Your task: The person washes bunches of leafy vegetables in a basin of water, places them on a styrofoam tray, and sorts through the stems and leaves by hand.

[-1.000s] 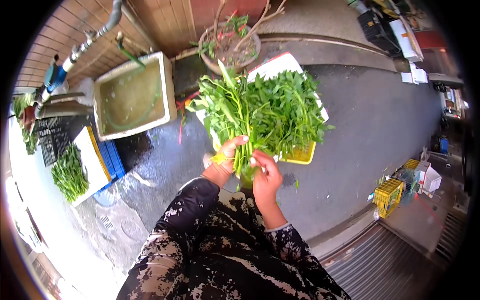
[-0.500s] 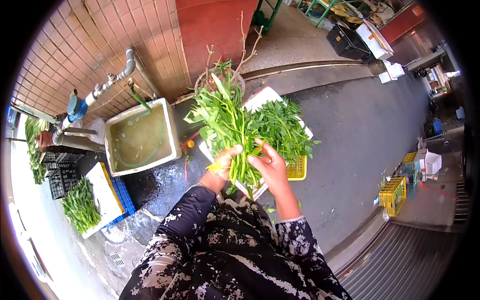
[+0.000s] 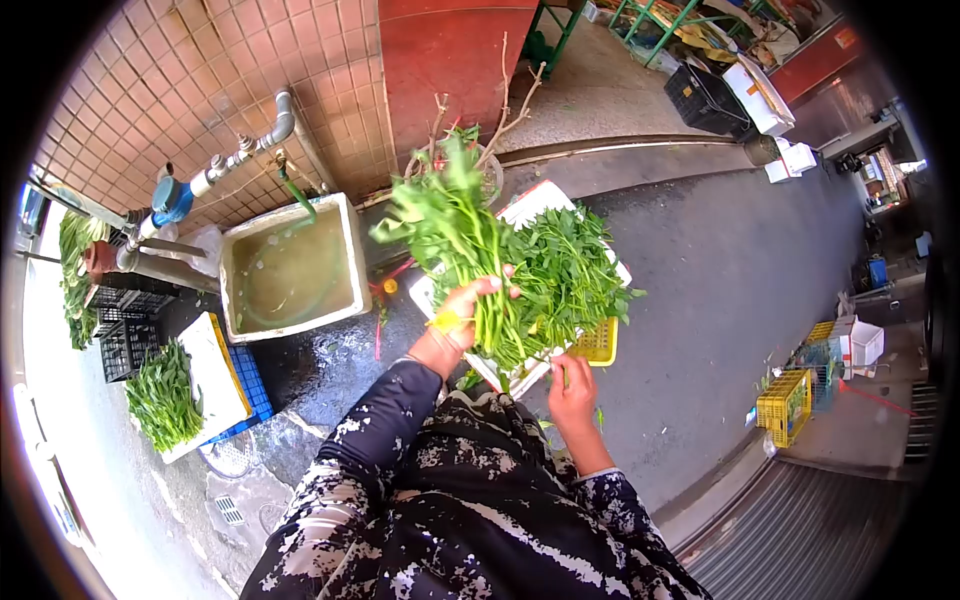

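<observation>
A bunch of leafy greens (image 3: 440,225) is gripped around its stems by my left hand (image 3: 462,318); its upper leaves are blurred. Something yellow shows at the base of my left thumb. My right hand (image 3: 575,400) is apart from the bunch, lower and to the right, fingers curled in a pinch; what they hold, if anything, is too small to name. Beneath and behind the bunch, more greens (image 3: 575,270) are heaped on a white box (image 3: 545,200), with a yellow basket (image 3: 600,345) partly showing at its right.
A water-filled basin (image 3: 295,270) stands at the left below pipes. Cut greens (image 3: 165,400) lie on a white board beside a blue crate (image 3: 250,385). Behind the white box is a potted plant (image 3: 490,180). A yellow crate (image 3: 783,405) stands far right.
My right hand has left the stems and moved down and right, its fingers now curled. My left hand still holds the bunch. The camera view has shifted, showing more of the wall.
</observation>
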Tool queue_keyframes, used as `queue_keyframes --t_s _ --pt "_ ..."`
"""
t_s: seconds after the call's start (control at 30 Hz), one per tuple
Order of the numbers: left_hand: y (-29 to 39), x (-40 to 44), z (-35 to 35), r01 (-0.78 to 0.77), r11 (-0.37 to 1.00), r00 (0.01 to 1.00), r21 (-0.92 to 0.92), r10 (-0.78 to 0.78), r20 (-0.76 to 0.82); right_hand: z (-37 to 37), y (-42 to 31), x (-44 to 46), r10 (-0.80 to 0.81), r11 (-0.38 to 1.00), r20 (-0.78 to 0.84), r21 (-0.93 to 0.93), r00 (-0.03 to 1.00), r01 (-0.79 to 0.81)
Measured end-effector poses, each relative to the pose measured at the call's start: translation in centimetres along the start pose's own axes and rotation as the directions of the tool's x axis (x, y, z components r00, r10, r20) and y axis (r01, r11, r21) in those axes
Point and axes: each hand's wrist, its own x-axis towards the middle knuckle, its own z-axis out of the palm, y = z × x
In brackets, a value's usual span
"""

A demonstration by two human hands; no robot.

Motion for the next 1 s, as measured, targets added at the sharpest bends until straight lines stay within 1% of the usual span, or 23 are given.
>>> queue_keyframes --t_s 0.03,0.07,0.1,0.13,0.17,0.2,0.23,0.27,0.3,0.33,0.37,0.4,0.43,0.5,0.53,0.63,0.7,0.77,0.83,0.9,0.93,0.97,1.0 --pt "0.3 0.5 -0.2 0.013 0.999 1.0 -0.047 -0.012 0.013 0.0 2.8 -1.2 0.002 1.0 -0.005 -0.005 1.0 -0.002" --pt "0.8 0.6 0.1 0.012 0.999 0.999 -0.03 -0.011 0.036 -0.1 5.9 -2.5 0.17 0.976 0.3 -0.184 0.939 -0.118" --pt "1.2 0.6 0.4 0.016 1.0 0.998 -0.01 -0.016 0.06 -0.6 6.0 -2.6 0.369 0.908 0.534 -0.38 0.76 -0.174" --pt "1.3 0.9 0.9 0.034 0.999 0.998 -0.028 -0.032 0.056 -1.1 6.1 -2.8 0.541 0.811 0.528 -0.534 0.655 -0.239" --pt "1.2 1.0 1.3 0.023 0.999 1.0 0.026 -0.023 0.001 -0.8 6.5 -2.1 0.437 0.878 0.434 -0.399 0.788 -0.267" --pt "1.2 1.3 1.7 0.045 0.998 0.998 0.05 -0.047 0.035 -0.6 6.7 -0.8 0.339 0.929 0.309 -0.258 0.889 -0.264" --pt "1.1 1.6 2.0 0.073 0.994 0.995 0.076 -0.078 0.067 -0.5 5.1 1.5 0.453 0.881 0.271 0.013 0.85 -0.473" --pt "0.5 1.9 2.8 0.036 0.993 0.999 0.11 -0.035 -0.014 -0.1 4.0 3.7 0.492 0.766 0.347 0.265 0.799 -0.586" --pt "0.0 2.7 2.9 0.0 0.995 1.0 0.103 0.0 0.002 -0.7 1.6 5.8 0.455 0.71 0.398 0.379 0.797 -0.594" --pt "-0.4 3.3 3.5 -0.02 0.997 0.999 0.076 0.023 -0.039 -0.3 0.9 7.1 0.483 0.719 0.357 0.359 0.8 -0.595" --pt "-0.8 3.8 4.2 -0.043 0.998 0.995 0.047 0.047 -0.082 -0.1 -1.3 7.9 0.474 0.782 0.143 0.385 0.869 -0.49" --pt "-1.2 4.4 4.3 -0.084 0.995 0.989 0.045 0.089 -0.118 -0.8 -3.4 8.7 0.248 0.919 -0.043 0.327 0.968 -0.221" --pt "-1.4 5.0 4.1 -0.097 0.994 0.986 0.043 0.102 -0.132 -1.6 -4.9 9.1 -0.013 0.975 -0.203 0.215 0.979 0.057" --pt "-1.5 5.6 4.3 -0.146 0.985 0.976 0.087 0.158 -0.149 -2.2 -6.3 9.1 -0.269 0.963 -0.086 -0.026 0.959 0.267" --pt "-1.4 4.9 5.3 -0.148 0.984 0.963 0.104 0.167 -0.209 -1.7 -6.8 9.1 -0.24 0.968 -0.025 -0.083 0.97 0.237" --pt "-1.5 5.5 4.6 -0.161 0.976 0.944 0.144 0.195 -0.265 -0.3 -6.0 9.2 -0.261 0.958 -0.047 -0.133 0.964 0.253" --pt "-1.7 6.2 3.4 -0.173 0.971 0.948 0.165 0.21 -0.24 -0.1 -5.5 8.7 -0.293 0.953 -0.061 -0.101 0.954 0.286" --pt "-1.6 6.5 2.8 -0.158 0.972 0.921 0.174 0.208 -0.328 -0.1 -5.2 7.2 -0.349 0.935 -0.026 -0.082 0.937 0.346" --pt "-0.1 5.0 4.7 -0.243 0.96 0.914 0.14 0.275 -0.298 -1.2 -3.6 4.1 -0.385 0.92 0.052 -0.055 0.921 0.387" --pt "0.7 5.4 2.8 -0.152 0.983 0.956 0.105 0.174 -0.237 -1.7 0.1 1.6 -0.142 0.967 0.323 -0.156 0.936 0.2" --pt "0.8 5.4 2.4 -0.106 0.982 0.962 0.156 0.141 -0.232 -1.2 2.2 1.9 -0.145 0.966 0.323 -0.157 0.935 0.204" --pt "1.0 4.7 3.1 -0.063 0.981 0.972 0.184 0.102 -0.21 -0.5 4.1 2.4 0.221 0.967 0.267 0.061 0.938 -0.246" --pt "0.7 4.4 3.6 -0.058 0.97 0.977 0.237 0.104 -0.187 -0.1 5.2 3.2 0.554 0.729 0.293 0.282 0.78 -0.624"
